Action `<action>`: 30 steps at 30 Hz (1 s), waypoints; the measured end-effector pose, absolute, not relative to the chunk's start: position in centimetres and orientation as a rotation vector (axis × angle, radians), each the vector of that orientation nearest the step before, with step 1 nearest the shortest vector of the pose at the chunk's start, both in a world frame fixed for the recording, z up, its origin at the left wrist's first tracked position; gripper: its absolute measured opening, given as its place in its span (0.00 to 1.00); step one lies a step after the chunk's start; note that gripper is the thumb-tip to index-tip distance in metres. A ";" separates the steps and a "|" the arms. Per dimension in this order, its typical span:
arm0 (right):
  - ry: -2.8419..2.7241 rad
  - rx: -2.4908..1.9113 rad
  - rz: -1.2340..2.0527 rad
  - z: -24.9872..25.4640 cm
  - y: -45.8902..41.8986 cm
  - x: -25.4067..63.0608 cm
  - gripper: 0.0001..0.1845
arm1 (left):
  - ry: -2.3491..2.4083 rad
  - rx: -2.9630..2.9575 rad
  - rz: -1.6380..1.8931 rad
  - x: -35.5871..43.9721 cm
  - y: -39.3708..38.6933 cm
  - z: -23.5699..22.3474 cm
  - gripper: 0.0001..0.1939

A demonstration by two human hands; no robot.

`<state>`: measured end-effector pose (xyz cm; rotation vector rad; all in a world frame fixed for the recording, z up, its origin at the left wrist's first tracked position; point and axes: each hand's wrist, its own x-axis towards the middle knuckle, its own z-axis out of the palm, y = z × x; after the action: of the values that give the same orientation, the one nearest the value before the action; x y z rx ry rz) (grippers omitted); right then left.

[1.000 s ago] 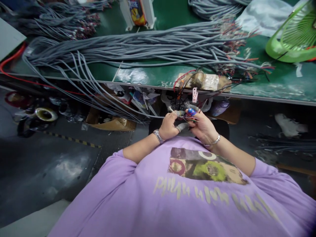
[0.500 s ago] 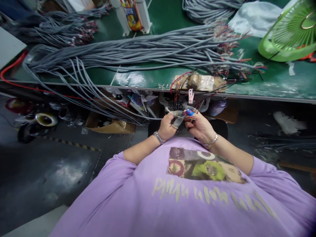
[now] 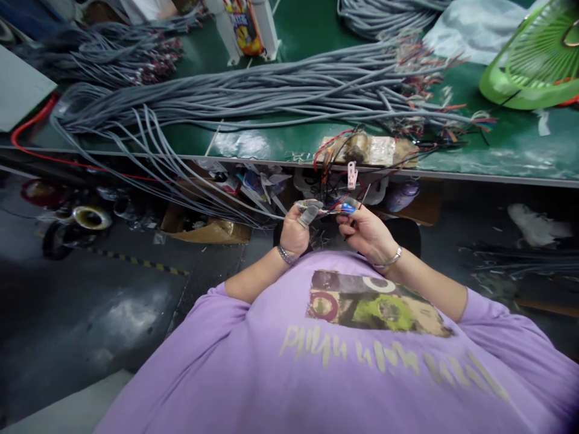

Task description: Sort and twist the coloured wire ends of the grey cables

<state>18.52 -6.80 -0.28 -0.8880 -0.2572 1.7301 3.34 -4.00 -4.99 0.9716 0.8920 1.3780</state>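
My left hand (image 3: 296,232) is closed around the end of a grey cable (image 3: 266,215), with grey coverings on its thumb and finger. My right hand (image 3: 368,235) pinches thin coloured wires (image 3: 333,209) that run from the cable end, and a blue covering sits on one of its digits. The two hands are a short way apart in front of my body, below the bench edge. Just beyond them a pink clip (image 3: 352,175) hangs near dark and red leads at a stained block (image 3: 382,149). The exact wires between my fingers are too small to make out.
A large bundle of grey cables (image 3: 253,90) lies along the green bench (image 3: 520,154), some strands drooping over its edge. A green fan (image 3: 534,66) stands at the right. Below are a cardboard box (image 3: 212,234), wire spools (image 3: 91,217) and a purple bottle (image 3: 402,194).
My left hand has moved left, away from my right hand, and its thumb has lifted. The gap between the hands has widened, with wires stretched across it. My right hand has barely moved.
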 end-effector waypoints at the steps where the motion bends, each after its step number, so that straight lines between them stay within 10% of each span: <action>1: -0.264 -0.884 1.751 -0.2 -6.8 18.5 0.16 | 0.886 0.965 1.359 3.3 -4.1 -4.6 0.22; 18: -0.610 -0.865 1.847 -0.3 -7.6 17.6 0.19 | 0.709 0.805 1.159 2.0 -3.7 -1.5 0.23; 30: -1.770 -1.192 0.920 -0.4 -7.6 18.9 0.09 | 0.763 0.904 1.137 2.2 -4.1 -1.8 0.23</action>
<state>18.94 -7.62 -0.42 -1.1923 -1.7704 0.9198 2.18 -4.07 -1.84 0.9037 0.7626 1.1368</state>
